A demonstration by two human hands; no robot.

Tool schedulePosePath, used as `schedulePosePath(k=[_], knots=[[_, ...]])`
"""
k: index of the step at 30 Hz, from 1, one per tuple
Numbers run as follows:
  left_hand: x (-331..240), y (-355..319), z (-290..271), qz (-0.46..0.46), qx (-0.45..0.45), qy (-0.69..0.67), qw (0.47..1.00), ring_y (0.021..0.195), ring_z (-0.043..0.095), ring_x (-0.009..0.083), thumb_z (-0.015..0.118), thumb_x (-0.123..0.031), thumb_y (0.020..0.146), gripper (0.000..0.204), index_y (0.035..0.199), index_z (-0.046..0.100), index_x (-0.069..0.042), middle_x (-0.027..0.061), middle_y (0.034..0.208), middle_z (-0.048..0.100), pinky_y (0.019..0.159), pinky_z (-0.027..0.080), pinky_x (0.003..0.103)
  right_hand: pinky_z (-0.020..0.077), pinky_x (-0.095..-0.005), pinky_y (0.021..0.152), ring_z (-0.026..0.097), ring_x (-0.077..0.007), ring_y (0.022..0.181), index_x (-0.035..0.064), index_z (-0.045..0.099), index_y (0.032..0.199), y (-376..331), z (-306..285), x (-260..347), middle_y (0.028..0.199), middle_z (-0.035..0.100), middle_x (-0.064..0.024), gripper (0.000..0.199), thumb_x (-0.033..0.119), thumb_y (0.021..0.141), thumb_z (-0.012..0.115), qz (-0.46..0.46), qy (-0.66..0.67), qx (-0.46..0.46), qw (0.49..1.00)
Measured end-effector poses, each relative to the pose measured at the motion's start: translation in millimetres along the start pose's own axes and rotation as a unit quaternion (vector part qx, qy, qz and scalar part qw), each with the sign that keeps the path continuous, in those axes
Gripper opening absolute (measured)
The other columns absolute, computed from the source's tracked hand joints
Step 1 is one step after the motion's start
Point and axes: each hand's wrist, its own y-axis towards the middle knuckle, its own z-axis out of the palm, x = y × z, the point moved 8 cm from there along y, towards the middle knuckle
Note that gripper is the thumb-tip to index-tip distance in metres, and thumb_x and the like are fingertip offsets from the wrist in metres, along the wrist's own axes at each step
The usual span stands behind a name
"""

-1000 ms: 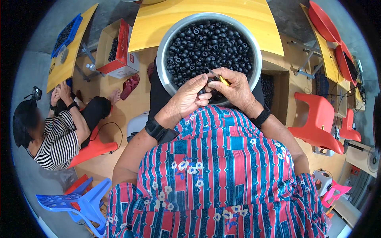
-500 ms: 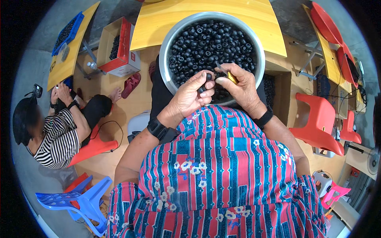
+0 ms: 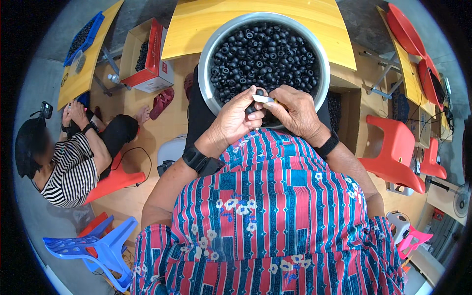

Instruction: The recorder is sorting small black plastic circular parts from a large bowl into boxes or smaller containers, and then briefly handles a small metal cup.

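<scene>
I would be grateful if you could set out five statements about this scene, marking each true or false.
1. The left hand holds a small black piece, and the right hand holds a blade. True.
2. The blade points away from the left hand. False: it points toward it.
3. The metal basin contains many dark rounded pieces. True.
4. Both of the wearer's wrists are bare. False: each has a dark band on it.
5. Another person, in a striped top, is seated on the left side of the view. True.
</scene>
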Motion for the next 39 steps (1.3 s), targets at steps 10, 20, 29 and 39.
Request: schedulePosePath(k=[10,20,29,39], knots=[[-3.5,-1.4,-2.5,0.026,-0.038,0.061,0.997,0.06,0.04,0.004,0.047,-0.034,0.103,0.025,0.1,0.054,-0.011,-0.0015,0.079,0.046,0.048,0.032,0.016,0.0463,-0.0418,0.06,0.059,-0.0343,0.069,0.0056,0.062,0.082,0.8,1.1,-0.2,0.074,0.058,-0.0133,0.029,0.034,0.088,0.065,0.003,-0.005,0.004,1.0],[-0.6,-0.7,-6.3,0.01,-0.036,0.013,0.999,0.06,0.041,0.0056,0.042,-0.032,0.105,0.025,0.099,0.053,-0.011,-0.0002,0.08,0.046,0.047,0.031,0.016,0.0457,-0.0421,0.06,0.059,-0.0346,0.068,0.0051,0.06,0.081,1.8,1.5,3.1,0.072,0.056,-0.0134,0.03,0.034,0.088,0.065,-0.005,-0.013,0.014,1.0],[0.3,-1.9,-5.3,-0.006,-0.051,0.01,0.999,0.059,0.041,0.0045,0.046,-0.032,0.103,0.024,0.099,0.054,-0.009,-0.0005,0.079,0.047,0.046,0.031,0.016,0.0464,-0.0413,0.06,0.06,-0.0344,0.069,0.0054,0.062,0.083,2.4,0.0,0.9,0.074,0.058,-0.0134,0.029,0.033,0.088,0.065,0.0,-0.011,0.002,1.0],[0.4,-1.9,-6.3,-0.006,-0.051,0.034,0.998,0.06,0.038,0.004,0.044,-0.034,0.103,0.027,0.101,0.054,-0.01,-0.0021,0.078,0.046,0.048,0.029,0.016,0.0477,-0.0402,0.06,0.061,-0.0331,0.07,0.0064,0.064,0.085,2.2,-0.2,-2.2,0.075,0.06,-0.0123,0.027,0.033,0.088,0.066,0.016,-0.023,0.004,1.0]])
